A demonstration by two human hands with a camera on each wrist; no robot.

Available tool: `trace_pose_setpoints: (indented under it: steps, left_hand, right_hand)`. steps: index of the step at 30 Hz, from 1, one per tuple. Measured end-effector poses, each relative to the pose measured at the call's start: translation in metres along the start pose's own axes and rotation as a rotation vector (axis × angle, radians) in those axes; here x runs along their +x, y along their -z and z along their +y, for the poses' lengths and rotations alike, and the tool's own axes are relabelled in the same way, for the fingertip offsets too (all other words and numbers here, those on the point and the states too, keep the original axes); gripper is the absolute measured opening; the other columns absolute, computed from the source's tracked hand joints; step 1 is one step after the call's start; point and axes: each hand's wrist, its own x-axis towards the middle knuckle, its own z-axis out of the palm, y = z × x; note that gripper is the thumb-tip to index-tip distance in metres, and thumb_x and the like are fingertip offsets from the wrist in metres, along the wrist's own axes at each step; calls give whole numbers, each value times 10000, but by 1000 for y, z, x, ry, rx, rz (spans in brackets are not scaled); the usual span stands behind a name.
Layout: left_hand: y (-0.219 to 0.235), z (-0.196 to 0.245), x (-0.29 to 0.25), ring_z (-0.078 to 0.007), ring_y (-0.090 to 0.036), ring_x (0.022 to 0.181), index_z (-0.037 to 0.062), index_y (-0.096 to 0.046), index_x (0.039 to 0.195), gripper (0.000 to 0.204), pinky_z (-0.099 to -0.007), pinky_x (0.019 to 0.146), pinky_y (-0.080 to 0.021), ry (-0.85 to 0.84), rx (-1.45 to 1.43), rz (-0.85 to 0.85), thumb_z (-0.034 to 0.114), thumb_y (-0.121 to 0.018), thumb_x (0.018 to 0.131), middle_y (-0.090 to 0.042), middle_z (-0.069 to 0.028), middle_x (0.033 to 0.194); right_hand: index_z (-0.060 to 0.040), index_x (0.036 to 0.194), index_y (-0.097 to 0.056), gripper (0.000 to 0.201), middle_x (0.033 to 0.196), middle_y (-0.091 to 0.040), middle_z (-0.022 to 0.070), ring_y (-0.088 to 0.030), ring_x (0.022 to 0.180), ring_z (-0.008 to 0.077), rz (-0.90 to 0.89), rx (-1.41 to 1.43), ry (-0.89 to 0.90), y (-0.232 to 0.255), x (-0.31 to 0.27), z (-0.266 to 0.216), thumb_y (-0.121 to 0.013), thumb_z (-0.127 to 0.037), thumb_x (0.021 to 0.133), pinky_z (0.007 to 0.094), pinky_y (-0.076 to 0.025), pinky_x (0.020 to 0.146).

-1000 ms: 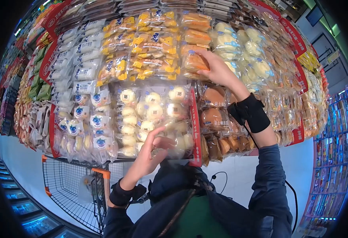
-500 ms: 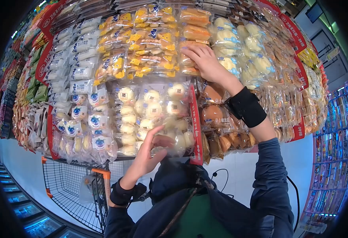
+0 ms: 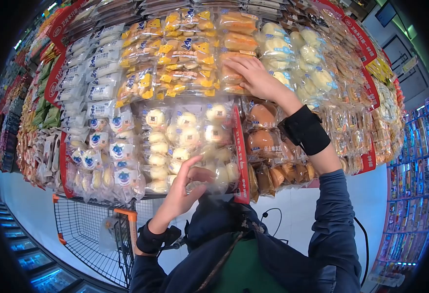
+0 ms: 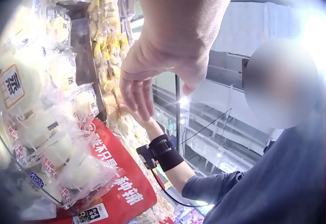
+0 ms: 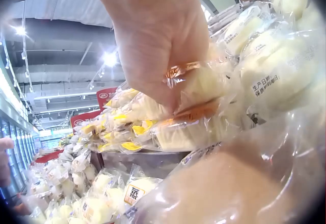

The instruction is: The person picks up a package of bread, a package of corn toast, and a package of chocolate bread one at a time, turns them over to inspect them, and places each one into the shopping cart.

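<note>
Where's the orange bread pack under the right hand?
In the head view, the orange bread pack lies above and right of centre, partly under the right hand, between yellow packs on its left and pale bun packs on its right.

Downward head view, wrist close-ups

A black wire shopping cart with orange fittings [image 3: 80, 224] stands lower left, a clear plastic bag [image 3: 108, 237] inside; beyond it, I see blue-lit glass freezers [image 3: 48, 276] in the lower left corner; white plastic-wrapped packets [image 3: 102, 73] fill the upper left, yellow-and-clear packets of small buns [image 3: 187, 53] the upper centre; packs with blue berry labels [image 3: 121, 150] sit left of centre; tall packed shelves [image 3: 410, 195] line the right edge, a dark flat screen [image 3: 386, 19] upper right.
</note>
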Motion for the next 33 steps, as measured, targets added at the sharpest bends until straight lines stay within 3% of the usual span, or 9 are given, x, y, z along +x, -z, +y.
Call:
trace_pose_setpoints:
  steps: [11,13,16,19,28,33]
  left_hand:
    - [-3,0,-2,-243,-594,968,65,-236,1358,707,-358,906,-415,-2,-2,2,-100,-394,689,-580,-174,1072]
    - [-4,0,-2,-242,-595,965,65,-237,1357,706,-354,901,-416,-9,-1,2,-102,-394,689,-581,-173,1070]
    - [-3,-1,-1,-189,-566,964,51,-239,1365,659,-333,894,-412,-11,-45,-25,-96,-499,778,-584,-131,1084]
    - [-6,1,0,-239,-601,955,63,-237,1357,692,-346,892,-417,-12,0,-12,-95,-397,702,-584,-168,1067]
    - [-5,-1,-1,-240,-601,955,58,-233,1357,669,-346,880,-421,-20,-14,-14,-75,-408,725,-585,-170,1064]
    - [-4,0,-1,-187,-569,969,36,-239,1360,643,-324,894,-413,-19,-56,-22,-92,-501,786,-590,-131,1074]
  right_hand:
    - [-156,1389,-296,774,1403,-323,115,-320,1280,317,30,72,-78,13,-11,-1,-710,-154,736,423,-306,1064]
    - [-156,1390,-293,767,1402,-325,115,-318,1281,315,29,72,-82,14,-13,-1,-703,-151,742,418,-311,1063]
    - [-149,1381,-307,733,1390,-341,115,-332,1272,310,41,72,-69,18,-15,-2,-687,-135,754,405,-328,1052]
    - [-142,1356,-346,675,1365,-372,114,-361,1249,303,68,41,-45,17,-16,-1,-665,-99,763,389,-352,1031]
    - [-139,1317,-405,606,1320,-420,106,-412,1198,300,46,-5,-42,12,-12,-2,-636,-50,763,379,-383,992]
    - [-132,1324,-391,631,1324,-418,107,-410,1200,301,64,-19,-46,11,-13,1,-654,-66,755,381,-382,992]
